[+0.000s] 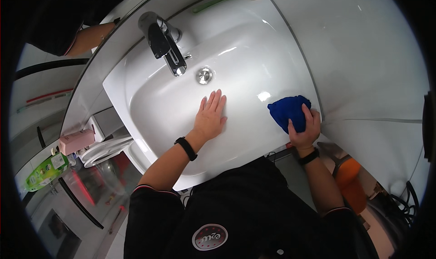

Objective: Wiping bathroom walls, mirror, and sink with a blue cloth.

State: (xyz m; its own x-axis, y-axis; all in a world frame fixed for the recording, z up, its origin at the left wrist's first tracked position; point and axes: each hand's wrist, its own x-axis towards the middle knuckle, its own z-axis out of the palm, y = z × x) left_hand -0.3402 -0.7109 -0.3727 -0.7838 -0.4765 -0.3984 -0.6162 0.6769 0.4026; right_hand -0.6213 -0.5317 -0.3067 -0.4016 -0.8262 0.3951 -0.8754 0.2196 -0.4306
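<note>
A white ceramic washbasin (245,129) lies before me. My left hand (210,117) rests flat in the bowl, just below the metal drain plug (204,75), with nothing in it. At the basin's right edge my right hand (305,126) grips a bunched blue cloth (287,112), its thumb and fingers pressing the cloth against the rim. The chrome faucet (167,46) stands at the upper left of the bowl. Along the back ledge lies a brush with a green handle (221,1).
White wall panels (357,54) border the basin's right side, and a mirror (51,88) runs along its back left. Farther left are a pink box (76,141), a green bottle (47,172) and a toilet seat (105,151). Black cables (407,202) hang at the lower right.
</note>
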